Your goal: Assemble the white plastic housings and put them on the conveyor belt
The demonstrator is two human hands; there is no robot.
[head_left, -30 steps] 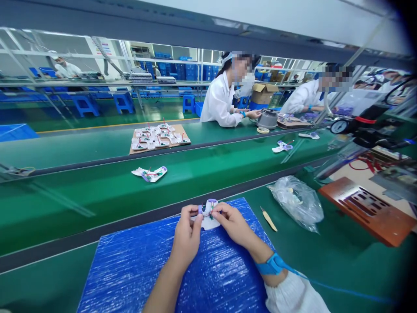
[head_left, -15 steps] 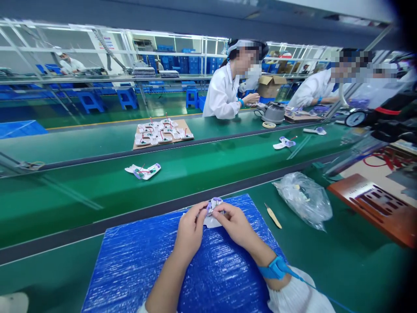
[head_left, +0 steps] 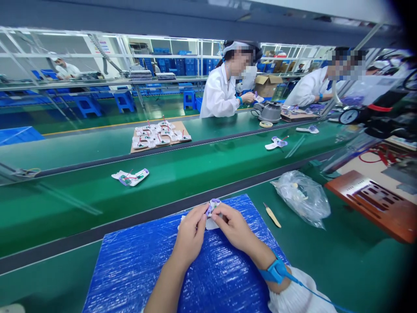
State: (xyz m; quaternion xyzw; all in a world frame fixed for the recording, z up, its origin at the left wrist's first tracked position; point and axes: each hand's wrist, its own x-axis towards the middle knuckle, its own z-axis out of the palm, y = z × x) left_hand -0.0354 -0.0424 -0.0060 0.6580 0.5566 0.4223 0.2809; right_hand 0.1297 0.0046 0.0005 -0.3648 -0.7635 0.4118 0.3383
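- Green worktop runs along a conveyor belt, near enough for parts to pass by within reach.
- Blue bubble-wrap mat at the worktop's near edge cushions the work.
- Clear plastic bag and a small tan tool wait right of the mat.
- Left hand and right hand meet over the mat's far edge.
- Both grips pinched on the small white-and-purple assembly, steadying it from either side.

Both hands, the left hand and the right hand, are pinching a small white-and-purple part over a blue mat; a plastic bag is lying nearby.
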